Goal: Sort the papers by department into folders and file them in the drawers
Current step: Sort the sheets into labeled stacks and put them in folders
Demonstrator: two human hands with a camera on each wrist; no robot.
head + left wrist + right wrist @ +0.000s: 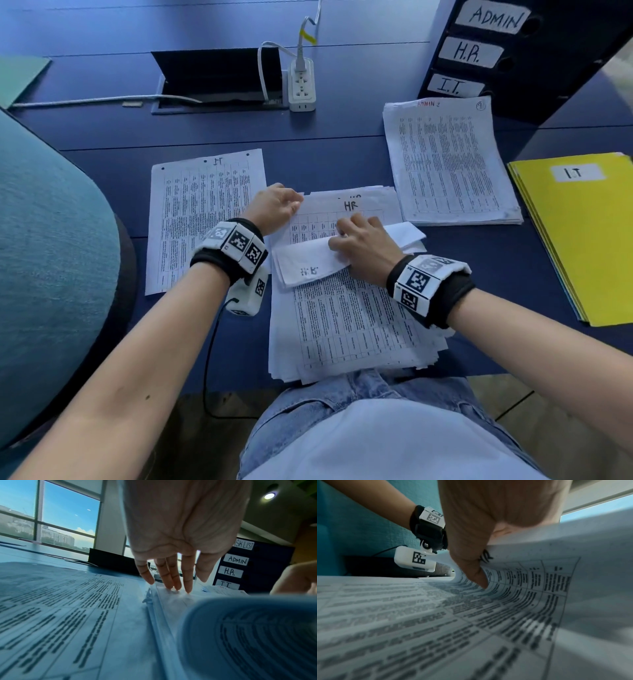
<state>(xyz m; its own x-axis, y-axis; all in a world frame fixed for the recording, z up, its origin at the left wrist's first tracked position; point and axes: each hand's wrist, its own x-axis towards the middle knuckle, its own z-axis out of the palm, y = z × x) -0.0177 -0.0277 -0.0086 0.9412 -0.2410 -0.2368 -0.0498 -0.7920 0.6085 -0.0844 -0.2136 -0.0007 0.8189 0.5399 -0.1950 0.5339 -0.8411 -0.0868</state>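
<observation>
At the centre of the head view a thick stack of papers (346, 329) lies on the dark blue table (102, 130), its near edge overhanging toward the person's lap. The right hand (363, 245) has the top sheet (308, 262) curled back over itself; the right wrist view shows the thumb (477, 577) inside the curl and the sheet bending up over the other fingers, so the hand pinches this folded part (a handwritten "HR" sits just beside the thumb). Left of it, the left hand (274, 207) rests at the stack's upper left corner; in the left wrist view its fingers (173, 580) are straight and slightly spread, tips pressing down on the page edges.

To the left of the stack lies a single sheet marked IT (205, 219). At upper right an ADMIN pile (448, 164) lies flat, with a yellow folder (579, 240) labelled "I.T" at the right edge. The drawer unit (513, 58) in the upper right corner carries ADMIN, H.R. and I.T. labels.
</observation>
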